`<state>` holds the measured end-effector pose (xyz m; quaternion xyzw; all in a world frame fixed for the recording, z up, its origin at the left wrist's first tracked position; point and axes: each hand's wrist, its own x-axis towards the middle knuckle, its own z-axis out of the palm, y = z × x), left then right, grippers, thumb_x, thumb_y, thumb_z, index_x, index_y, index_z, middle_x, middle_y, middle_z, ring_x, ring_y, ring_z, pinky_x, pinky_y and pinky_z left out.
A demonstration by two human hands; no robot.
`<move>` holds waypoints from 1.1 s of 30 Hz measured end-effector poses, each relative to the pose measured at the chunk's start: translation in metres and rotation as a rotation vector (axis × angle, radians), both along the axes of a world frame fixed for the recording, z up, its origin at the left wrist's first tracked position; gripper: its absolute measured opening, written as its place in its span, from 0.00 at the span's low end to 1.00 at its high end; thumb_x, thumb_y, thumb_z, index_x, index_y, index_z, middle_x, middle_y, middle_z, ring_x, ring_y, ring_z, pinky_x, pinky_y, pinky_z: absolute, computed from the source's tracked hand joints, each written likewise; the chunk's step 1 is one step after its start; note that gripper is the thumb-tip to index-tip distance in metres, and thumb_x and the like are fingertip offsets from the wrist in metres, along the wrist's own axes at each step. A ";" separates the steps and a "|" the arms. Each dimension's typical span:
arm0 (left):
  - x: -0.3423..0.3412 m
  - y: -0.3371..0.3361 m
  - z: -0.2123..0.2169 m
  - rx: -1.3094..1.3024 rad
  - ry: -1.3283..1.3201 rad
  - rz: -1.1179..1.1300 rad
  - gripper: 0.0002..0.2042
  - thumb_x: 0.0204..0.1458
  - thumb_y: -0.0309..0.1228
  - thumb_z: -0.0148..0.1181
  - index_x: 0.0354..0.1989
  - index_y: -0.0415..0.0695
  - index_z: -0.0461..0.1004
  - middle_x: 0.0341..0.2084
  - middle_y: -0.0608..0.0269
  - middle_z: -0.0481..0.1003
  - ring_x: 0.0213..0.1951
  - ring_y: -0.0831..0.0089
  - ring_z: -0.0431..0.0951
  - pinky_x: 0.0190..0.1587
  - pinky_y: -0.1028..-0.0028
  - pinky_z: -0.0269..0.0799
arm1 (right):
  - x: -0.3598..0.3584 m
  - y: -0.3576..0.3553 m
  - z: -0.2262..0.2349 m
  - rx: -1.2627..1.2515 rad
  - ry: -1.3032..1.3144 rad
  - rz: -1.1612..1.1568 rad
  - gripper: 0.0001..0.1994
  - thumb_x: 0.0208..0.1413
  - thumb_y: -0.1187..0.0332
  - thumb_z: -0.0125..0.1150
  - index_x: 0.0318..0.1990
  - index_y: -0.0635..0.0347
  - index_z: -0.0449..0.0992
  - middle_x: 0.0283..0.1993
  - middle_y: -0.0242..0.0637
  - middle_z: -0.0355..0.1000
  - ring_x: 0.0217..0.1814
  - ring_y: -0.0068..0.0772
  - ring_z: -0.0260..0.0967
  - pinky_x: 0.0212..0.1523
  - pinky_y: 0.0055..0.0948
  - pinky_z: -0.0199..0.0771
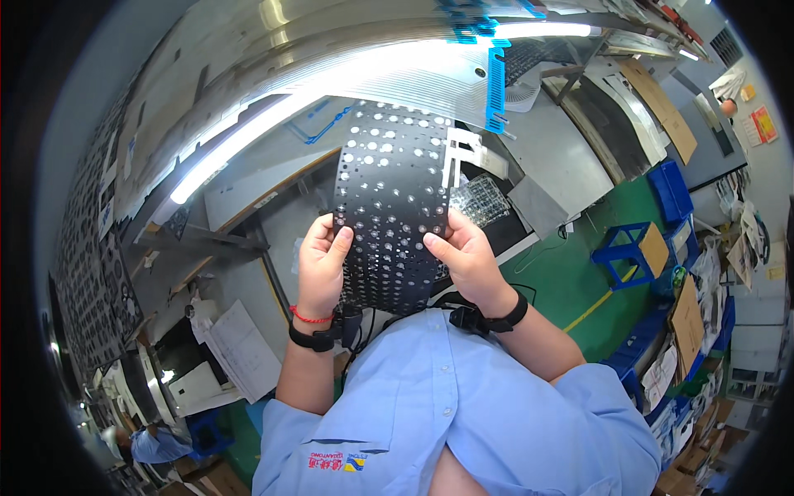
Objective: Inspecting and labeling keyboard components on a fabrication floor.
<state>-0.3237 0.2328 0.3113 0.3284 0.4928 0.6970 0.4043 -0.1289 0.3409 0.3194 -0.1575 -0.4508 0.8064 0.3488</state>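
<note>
Grey metal workbench [562,157] up ahead, kinda cluttered. Small see-through perforated sheet [482,198] lying flat near its front edge, white plastic bracket-shaped piece [467,149] just beside that. Further back, a white fan-like thing [523,95]. Off to the right, green painted floor [571,273] carrying a blue square-framed stool [630,248] with a brown cardboard piece leaning against it.

Green floor [571,281], blue crates [672,190], bright tube light [240,140].

Left hand [321,258] and right hand [465,258] grip black perforated sheet [390,198] by side edges (held up toward ceiling lamp).
</note>
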 end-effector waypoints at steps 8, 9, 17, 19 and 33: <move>-0.005 -0.007 0.003 0.017 -0.046 0.077 0.07 0.65 0.26 0.52 0.48 0.38 0.69 0.40 0.64 0.78 0.40 0.82 0.77 0.47 0.79 0.72 | 0.012 0.015 -0.001 -0.025 0.000 -0.010 0.14 0.65 0.74 0.51 0.56 0.67 0.71 0.50 0.36 0.76 0.49 0.22 0.73 0.52 0.24 0.72; -0.008 -0.008 0.001 0.020 -0.033 0.095 0.07 0.65 0.26 0.52 0.48 0.38 0.69 0.40 0.64 0.78 0.40 0.82 0.77 0.48 0.79 0.72 | 0.014 0.018 -0.001 -0.027 0.001 -0.015 0.14 0.65 0.73 0.51 0.55 0.67 0.71 0.50 0.36 0.76 0.49 0.21 0.72 0.52 0.24 0.72; -0.027 -0.021 -0.003 0.088 0.006 0.183 0.16 0.64 0.25 0.50 0.59 0.37 0.64 0.49 0.59 0.75 0.49 0.74 0.76 0.55 0.72 0.71 | 0.024 0.025 0.005 0.027 0.011 -0.017 0.15 0.65 0.73 0.50 0.57 0.68 0.71 0.52 0.37 0.75 0.51 0.23 0.72 0.55 0.25 0.69; -0.032 -0.024 -0.007 0.105 0.008 0.194 0.16 0.64 0.25 0.49 0.59 0.38 0.64 0.50 0.60 0.75 0.50 0.73 0.76 0.56 0.71 0.71 | 0.024 0.025 0.006 0.036 0.011 -0.023 0.16 0.64 0.73 0.51 0.57 0.68 0.71 0.52 0.37 0.75 0.51 0.23 0.72 0.55 0.25 0.69; -0.041 -0.031 0.000 0.155 -0.114 0.204 0.17 0.64 0.24 0.45 0.61 0.38 0.62 0.54 0.56 0.73 0.54 0.70 0.74 0.60 0.68 0.68 | 0.026 0.044 0.006 -0.154 0.116 -0.063 0.18 0.64 0.71 0.44 0.59 0.69 0.67 0.52 0.43 0.75 0.49 0.30 0.76 0.51 0.31 0.78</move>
